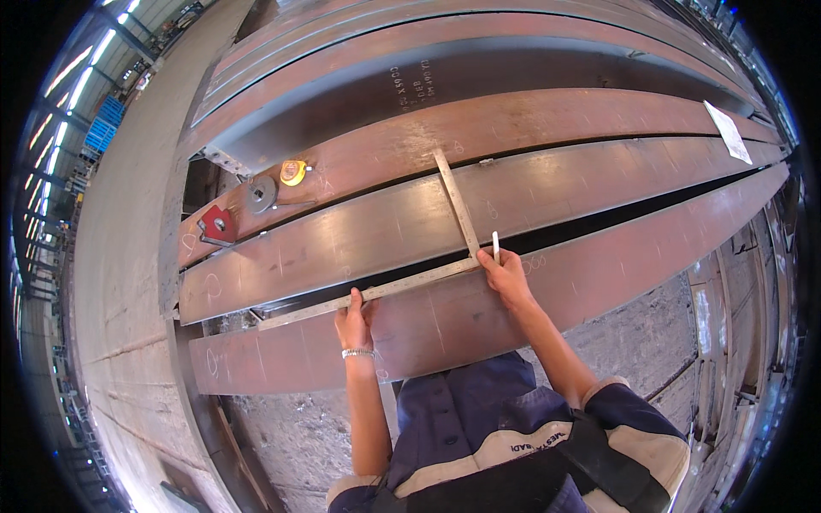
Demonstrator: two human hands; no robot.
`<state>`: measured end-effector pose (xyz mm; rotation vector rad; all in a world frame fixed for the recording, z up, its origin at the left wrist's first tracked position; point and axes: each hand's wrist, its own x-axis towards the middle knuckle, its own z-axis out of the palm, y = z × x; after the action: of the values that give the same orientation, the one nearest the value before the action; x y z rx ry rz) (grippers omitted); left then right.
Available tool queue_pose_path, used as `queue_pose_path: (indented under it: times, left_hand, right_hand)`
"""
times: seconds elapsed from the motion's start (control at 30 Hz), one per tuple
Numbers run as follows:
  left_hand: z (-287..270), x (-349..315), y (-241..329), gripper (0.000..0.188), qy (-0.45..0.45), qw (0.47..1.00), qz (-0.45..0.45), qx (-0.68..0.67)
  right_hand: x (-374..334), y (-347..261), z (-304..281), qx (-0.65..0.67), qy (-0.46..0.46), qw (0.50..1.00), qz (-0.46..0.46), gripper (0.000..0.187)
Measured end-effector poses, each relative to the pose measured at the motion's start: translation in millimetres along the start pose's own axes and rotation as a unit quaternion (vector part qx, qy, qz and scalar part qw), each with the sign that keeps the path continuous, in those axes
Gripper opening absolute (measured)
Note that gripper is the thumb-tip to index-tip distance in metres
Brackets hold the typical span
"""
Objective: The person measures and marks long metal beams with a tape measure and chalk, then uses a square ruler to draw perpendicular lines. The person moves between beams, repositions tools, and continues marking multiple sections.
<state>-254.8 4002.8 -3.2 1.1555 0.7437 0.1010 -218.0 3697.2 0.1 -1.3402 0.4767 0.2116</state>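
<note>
A flat L-shaped steel square (410, 281) spans the steel beams, one leg along the near beam's far edge and the other pointing away across the middle beam (342, 239). My left hand (353, 323) pinches its long leg, thumb on top. At the corner, my right hand (506, 279) grips the square too, with a white chalk-like stick (496, 246) upright among its fingers. Chalk lines and marks dot the near beam (428, 325). Which fingers carry the stick is hard to make out.
On the beam beyond lie a yellow tape measure (293, 173), a round grey disc-like tool (261, 194) and a red magnet-like block (218, 226). A white paper sheet (728, 133) rests at the right. Dark gaps separate the beams, and more beams stand behind.
</note>
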Motion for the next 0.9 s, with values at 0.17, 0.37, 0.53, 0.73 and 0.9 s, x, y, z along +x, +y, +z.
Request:
queue_pose_path:
  times: [0.17,0.37,0.53,0.73,0.9]
  left_hand:
    - [7,31,-5,0.033,0.047,0.999,-0.002,-0.013]
    - [10,43,10,0.033,0.063,0.996,-0.043,0.054]
    - [11,49,7,0.048,0.062,0.997,-0.041,0.002]
    - [14,45,5,0.051,0.057,0.998,-0.021,0.022]
    - [24,36,8,0.044,0.087,0.995,-0.021,0.038]
  right_hand:
    - [-3,3,17,-0.182,0.062,0.972,-0.133,0.027]
    - [-1,-8,20,-0.235,0.071,0.962,-0.121,0.026]
    - [10,-8,22,-0.313,0.112,0.932,-0.144,0.029]
    - [9,-8,22,-0.238,0.116,0.958,-0.111,0.034]
    - [10,-12,23,-0.265,0.128,0.946,-0.139,0.032]
